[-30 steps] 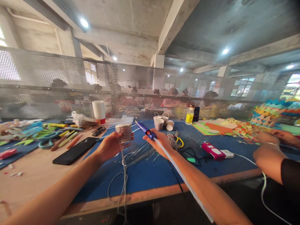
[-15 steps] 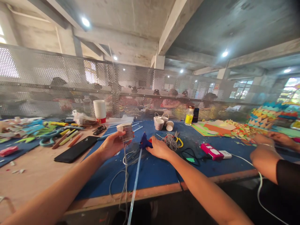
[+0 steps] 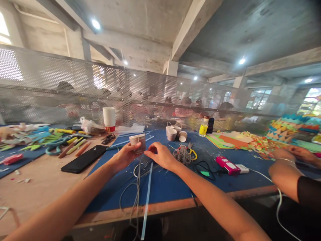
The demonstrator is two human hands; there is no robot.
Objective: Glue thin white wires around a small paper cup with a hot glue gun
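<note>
My left hand (image 3: pixel 124 156) is wrapped round a paper cup (image 3: pixel 138 141), holding it nearly upright above the blue mat (image 3: pixel 173 187). Grey cord covers part of the cup's side, and loose strands of the cord (image 3: pixel 137 194) hang down past the table edge. Close to the cup's lower right side, the thumb and forefinger of my right hand (image 3: pixel 162 156) are pinched together. What lies between those fingertips is too small to make out. Below them a long clear glue stick (image 3: pixel 148 197) runs toward me; the glue gun is out of sight.
Several small cups (image 3: pixel 172 134) and a tangle of grey cord (image 3: pixel 184 155) by yellow-handled scissors (image 3: pixel 193 154) lie beyond my right hand. A black phone (image 3: pixel 84 159) lies left, a pink box (image 3: pixel 227 165) right. A co-worker's hand (image 3: pixel 284 158) is at the far right.
My right hand has let go of the blue glue gun and moved up and left to the cup. The cup has shifted slightly right in the picture, still in my left hand.
</note>
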